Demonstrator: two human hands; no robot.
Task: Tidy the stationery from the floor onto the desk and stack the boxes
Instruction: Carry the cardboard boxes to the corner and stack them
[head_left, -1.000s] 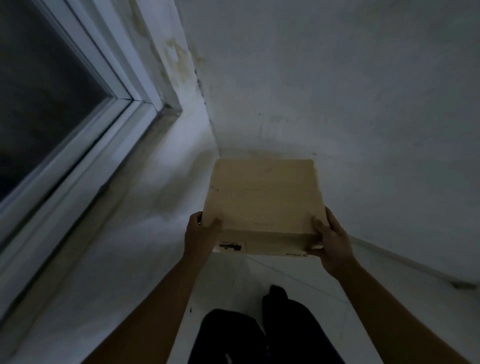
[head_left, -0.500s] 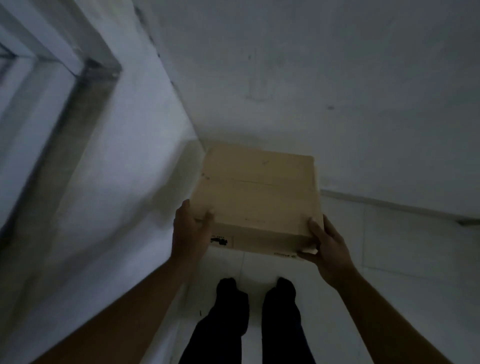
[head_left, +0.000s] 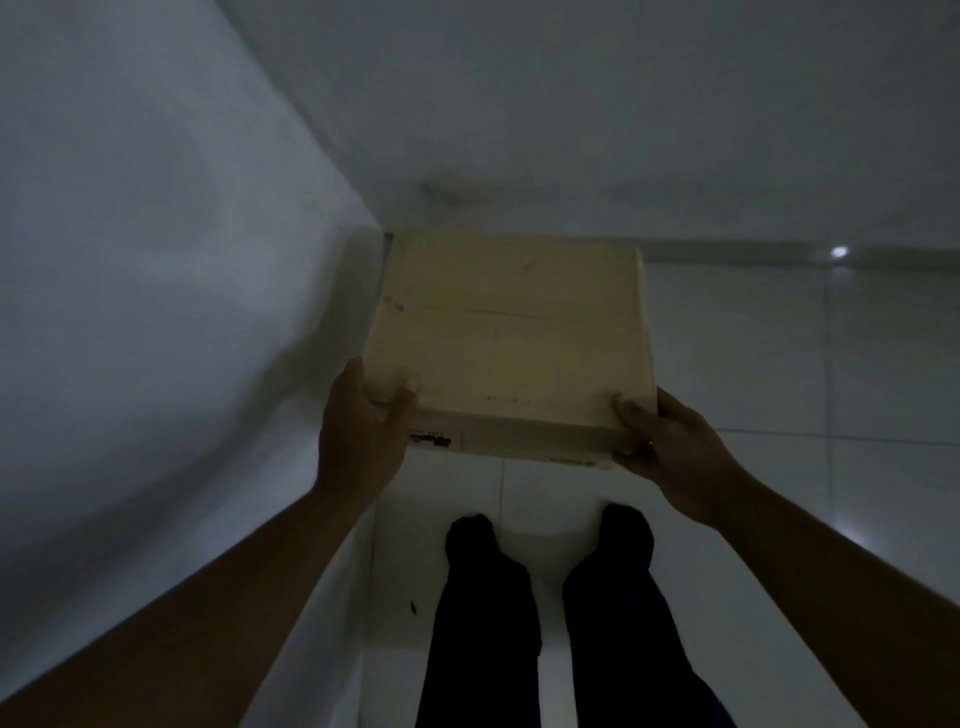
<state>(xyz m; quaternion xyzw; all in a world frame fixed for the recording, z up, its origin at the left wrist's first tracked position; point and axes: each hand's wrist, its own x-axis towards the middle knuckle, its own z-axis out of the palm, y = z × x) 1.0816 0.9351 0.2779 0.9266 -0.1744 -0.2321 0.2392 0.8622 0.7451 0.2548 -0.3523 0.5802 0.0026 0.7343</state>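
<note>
Hands hold a closed, square, tan cardboard box (head_left: 511, 343) in the air in front of the person, in the corner where two white walls (head_left: 156, 260) meet. The left hand (head_left: 363, 431) grips the near left corner, thumb lying on the lid. The right hand (head_left: 670, 447) grips the near right corner, thumb on top, fingers curled beneath. A small dark label shows on the box's near side. Below lie a white tiled floor (head_left: 779, 364) and the person's dark trouser legs (head_left: 483, 613).
</note>
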